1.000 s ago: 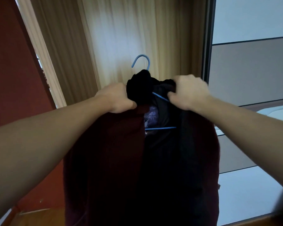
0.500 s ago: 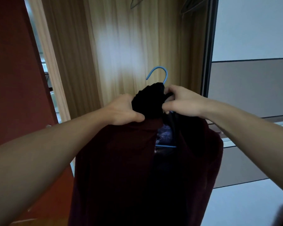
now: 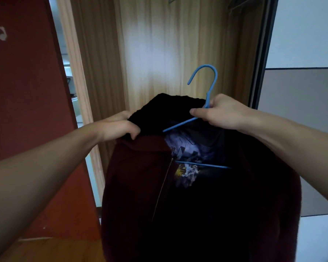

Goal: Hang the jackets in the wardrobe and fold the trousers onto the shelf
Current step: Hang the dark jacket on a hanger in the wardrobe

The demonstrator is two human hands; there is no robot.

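Jacket (image 3: 140, 186) on blue hanger (image 3: 208, 87), wardrobe interior (image 3: 169, 53) behind, red door (image 3: 27, 91) leftward

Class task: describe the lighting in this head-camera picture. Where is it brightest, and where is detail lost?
Head view: brightest on the pale wood-grain wardrobe back panel, a soft washed-out patch; the dark maroon zip jacket sinks to near-black lower down, losing detail; the blue plastic hanger stays crisp; straight edges bow near the frame's sides.

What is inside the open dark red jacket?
Inside the jacket show a blue hanger and a printed lining or shirt. The hanger's shoulders are covered by cloth.
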